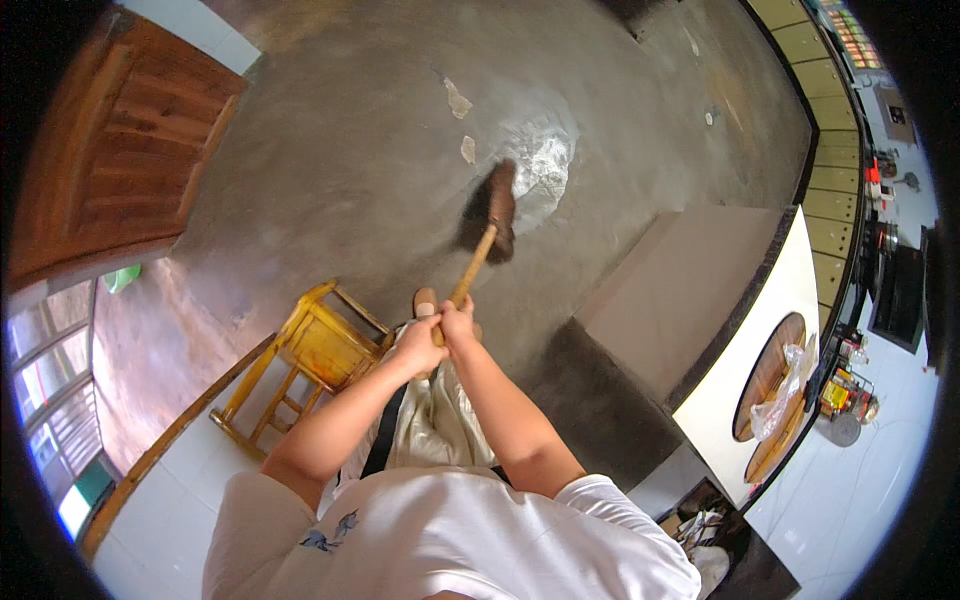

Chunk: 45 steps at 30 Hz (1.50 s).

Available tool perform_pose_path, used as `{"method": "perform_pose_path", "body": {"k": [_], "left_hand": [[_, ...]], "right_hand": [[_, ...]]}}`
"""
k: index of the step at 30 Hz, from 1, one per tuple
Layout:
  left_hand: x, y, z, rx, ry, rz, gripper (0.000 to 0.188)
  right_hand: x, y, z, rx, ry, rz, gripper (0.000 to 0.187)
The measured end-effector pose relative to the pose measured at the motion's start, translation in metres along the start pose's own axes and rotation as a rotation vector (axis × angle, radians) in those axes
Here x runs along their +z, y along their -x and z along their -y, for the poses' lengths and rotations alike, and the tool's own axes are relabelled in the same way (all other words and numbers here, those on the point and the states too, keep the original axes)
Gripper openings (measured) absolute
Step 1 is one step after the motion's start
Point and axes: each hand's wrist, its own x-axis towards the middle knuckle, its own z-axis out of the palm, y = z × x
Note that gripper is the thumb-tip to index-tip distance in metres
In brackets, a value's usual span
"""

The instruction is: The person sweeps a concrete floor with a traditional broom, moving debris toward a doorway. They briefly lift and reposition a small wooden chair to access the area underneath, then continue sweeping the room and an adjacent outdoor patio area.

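Both my hands are closed around the wooden handle of a broom (503, 200). My left hand (420, 347) grips the handle's near end, and my right hand (458, 324) wraps it just beside and a little ahead. From there the shaft slants away and to the right. Its reddish-brown head, slightly blurred, rests at the floor, with a dark patch on its left that is either bristles or shadow. Beyond the head a bright, shiny patch (545, 165) shows on the grey floor (340, 150).
A yellow wooden chair (325, 345) stands close on my left. At the far left is a brown wooden door (130, 140). A white counter (725, 400) with a round wooden board (768, 375) and plastic bag (785, 395) is on my right. Pale flakes (458, 100) mark the floor ahead.
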Motion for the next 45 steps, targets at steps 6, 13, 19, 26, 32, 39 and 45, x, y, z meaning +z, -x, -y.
{"method": "perform_pose_path", "body": {"k": [6,13,19,26,32,39,45], "left_hand": [[0.044,-0.01,-0.008,-0.093,-0.013,0.168,0.048],[0.038,0.017,0.02,-0.184,0.032,-0.122,0.045],[0.013,0.035,-0.013,-0.142,-0.082,-0.221,0.038],[0.031,0.051,-0.025,-0.207,-0.043,-0.04,0.04],[0.022,0.031,0.036,-0.314,0.001,-0.044,0.034],[-0.06,0.069,0.129,-0.406,0.226,-0.273,0.038],[-0.106,0.093,0.188,-0.322,0.516,-0.397,0.046]], "right_hand": [[-0.051,-0.003,-0.014,0.143,-0.072,-0.015,0.065],[-0.007,0.017,-0.023,0.135,0.002,0.185,0.064],[0.01,0.036,0.012,0.114,0.039,0.283,0.058],[-0.029,0.058,0.019,0.174,0.085,0.111,0.057],[0.014,0.041,-0.016,0.205,0.245,0.199,0.061],[0.142,0.061,-0.058,0.248,0.516,0.331,0.067],[0.216,0.09,-0.06,0.117,0.77,0.495,0.067]]}}
